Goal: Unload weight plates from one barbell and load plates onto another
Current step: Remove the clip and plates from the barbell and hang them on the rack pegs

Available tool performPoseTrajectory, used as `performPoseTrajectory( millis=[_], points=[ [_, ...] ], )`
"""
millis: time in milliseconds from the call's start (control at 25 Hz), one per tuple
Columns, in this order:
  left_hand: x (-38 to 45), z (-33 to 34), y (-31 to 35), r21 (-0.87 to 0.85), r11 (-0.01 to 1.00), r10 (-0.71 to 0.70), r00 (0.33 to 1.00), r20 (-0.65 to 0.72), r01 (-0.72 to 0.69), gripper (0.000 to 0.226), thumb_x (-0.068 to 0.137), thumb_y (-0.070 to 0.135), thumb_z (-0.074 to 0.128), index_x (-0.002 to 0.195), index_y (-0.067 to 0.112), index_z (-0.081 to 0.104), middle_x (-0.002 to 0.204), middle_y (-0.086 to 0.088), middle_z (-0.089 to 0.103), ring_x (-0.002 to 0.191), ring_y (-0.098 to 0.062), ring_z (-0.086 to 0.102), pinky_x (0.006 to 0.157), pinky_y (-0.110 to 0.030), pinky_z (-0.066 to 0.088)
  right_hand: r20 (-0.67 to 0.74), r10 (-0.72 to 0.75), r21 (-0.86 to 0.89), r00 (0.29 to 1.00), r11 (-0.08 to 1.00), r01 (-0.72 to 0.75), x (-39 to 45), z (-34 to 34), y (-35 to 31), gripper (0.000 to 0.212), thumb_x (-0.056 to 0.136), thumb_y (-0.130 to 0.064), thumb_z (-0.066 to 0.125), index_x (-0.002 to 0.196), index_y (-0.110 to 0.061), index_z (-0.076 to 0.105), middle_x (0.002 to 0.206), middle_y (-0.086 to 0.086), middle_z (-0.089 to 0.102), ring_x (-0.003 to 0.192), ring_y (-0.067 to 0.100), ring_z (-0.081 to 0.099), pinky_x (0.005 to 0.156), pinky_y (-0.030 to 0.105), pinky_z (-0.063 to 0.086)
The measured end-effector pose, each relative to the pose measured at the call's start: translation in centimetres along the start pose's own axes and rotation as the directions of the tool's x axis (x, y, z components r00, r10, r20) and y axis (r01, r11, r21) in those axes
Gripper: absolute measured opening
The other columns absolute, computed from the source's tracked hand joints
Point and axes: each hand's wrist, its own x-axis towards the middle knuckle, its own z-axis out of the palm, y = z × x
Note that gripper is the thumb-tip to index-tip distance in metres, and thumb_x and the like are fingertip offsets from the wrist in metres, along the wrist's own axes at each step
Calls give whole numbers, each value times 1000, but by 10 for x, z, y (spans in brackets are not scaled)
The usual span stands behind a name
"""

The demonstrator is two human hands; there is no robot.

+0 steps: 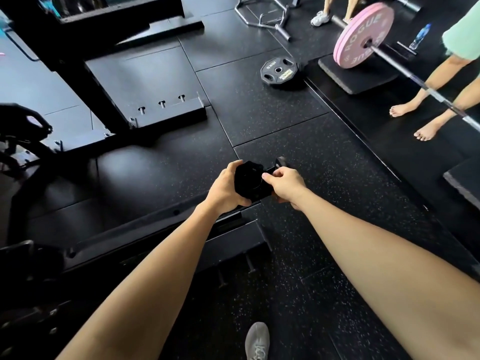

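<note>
Gripping a small black plate (248, 181) on the end of a bar (280, 162), the left hand (226, 189) curled its grip round the plate's left edge, while the right hand (284, 184) pinched its right side. Another black plate (279, 71) lay flat on the floor (259, 120), near pink plates (363, 35) on a second barbell (415, 79).

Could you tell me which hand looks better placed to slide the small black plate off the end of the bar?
Probably the left hand: it grips the small black plate by its rim. The right hand only pinches at the plate's hub beside the bar's end.
</note>
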Motion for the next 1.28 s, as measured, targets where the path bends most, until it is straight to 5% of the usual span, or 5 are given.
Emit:
performPoseTrajectory(
  millis=[120,240,400,960,1280],
  points=[
    [-15,-6,6,0,999,35,999,-34,-35,118,55,17,88,150,32,20,146,-4,32,131,-18,34,107,-34,35,-61,-116,-178,991,978,104,-16,-9,1,47,87,-55,56,114,-16,56,120,7,61,107,26,58,82,32,45],
    [-39,-20,15,17,1000,24,993,-116,-22,99,59,31,85,141,37,31,143,1,35,128,-19,41,109,-43,37,-40,-329,-321,944,898,300,-44,-21,-2,43,87,-50,59,118,-21,55,125,4,59,111,26,57,90,38,46],
    [-87,-32,29,63,998,-2,986,-168,13,89,54,45,80,134,38,41,138,3,40,127,-19,44,110,-46,35,49,-424,-422,904,812,404,-96,-35,-7,47,86,-45,60,128,-27,51,135,1,55,119,26,54,99,40,43],
    [-418,-29,79,126,980,193,865,-464,-151,77,67,47,84,133,30,48,138,-1,48,126,-20,47,105,-37,41,106,-698,-417,708,615,669,-408,-77,48,71,80,-50,66,142,-32,37,143,2,49,127,25,50,106,42,38],
    [-574,-105,90,94,984,178,767,-617,-152,74,68,42,85,131,31,47,138,2,45,124,-17,47,104,-36,42,146,-805,-364,575,497,788,-551,-56,-6,76,78,-51,65,144,-38,31,151,-4,37,136,21,38,111,41,28]
  ],
)
